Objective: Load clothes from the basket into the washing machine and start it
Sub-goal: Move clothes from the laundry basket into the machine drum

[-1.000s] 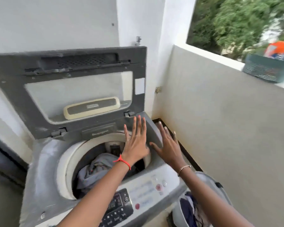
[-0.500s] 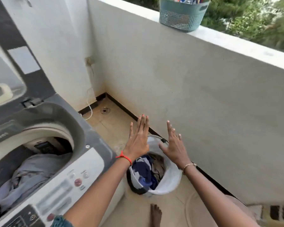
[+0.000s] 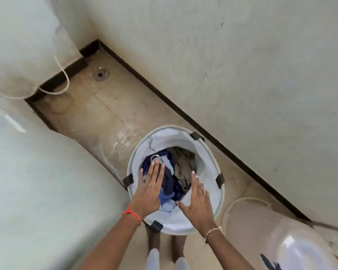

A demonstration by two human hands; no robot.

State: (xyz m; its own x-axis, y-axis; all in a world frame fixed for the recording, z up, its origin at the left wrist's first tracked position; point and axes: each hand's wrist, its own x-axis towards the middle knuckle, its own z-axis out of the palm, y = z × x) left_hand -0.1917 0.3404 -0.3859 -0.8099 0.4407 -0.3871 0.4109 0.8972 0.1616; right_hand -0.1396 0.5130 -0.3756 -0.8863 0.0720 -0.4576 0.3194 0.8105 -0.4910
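Crowding the basket [image 3: 164, 133]: washing machine [image 3: 37, 182], wall [image 3: 242, 75], tub [image 3: 261, 227]

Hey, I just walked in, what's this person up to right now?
A person is bent over a white laundry basket on the floor next to the washing machine. The left hand and the right hand are both open, reaching down over the blue and beige clothes inside. Neither hand grips anything yet, so no item has been lifted out.
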